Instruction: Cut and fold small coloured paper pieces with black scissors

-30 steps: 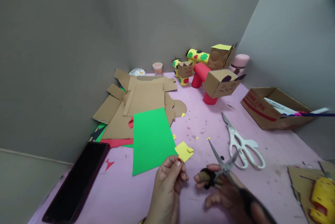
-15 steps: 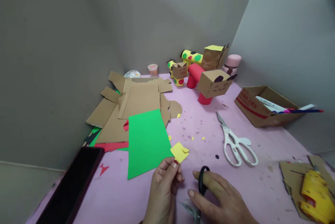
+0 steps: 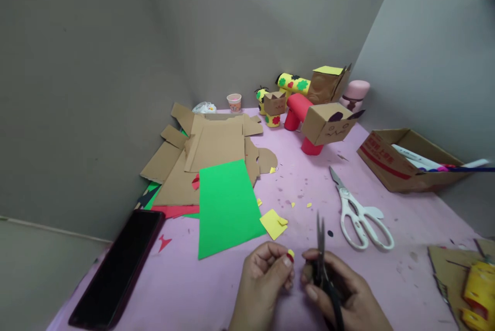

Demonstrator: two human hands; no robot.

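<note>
My left hand (image 3: 266, 277) is closed in a pinch on a tiny yellow paper scrap (image 3: 291, 253) near the front of the pink table (image 3: 201, 290). My right hand (image 3: 340, 292) grips dark-handled scissors (image 3: 320, 248), blades pointing up and away, right beside the scrap. A larger yellow paper piece (image 3: 273, 224) lies just beyond my left hand, next to a green sheet (image 3: 226, 206).
White scissors (image 3: 358, 212) lie right of centre. Flattened cardboard (image 3: 211, 150) and coloured sheets sit at the left, a black phone (image 3: 118, 266) at front left. Cardboard animal figures (image 3: 323, 122) stand at the back, an open box (image 3: 410, 161) at right, a yellow tool (image 3: 477, 290) at far right.
My left hand left the larger yellow piece and now pinches a tiny yellow scrap. My right hand brought the dark scissors upright, close to that scrap.
</note>
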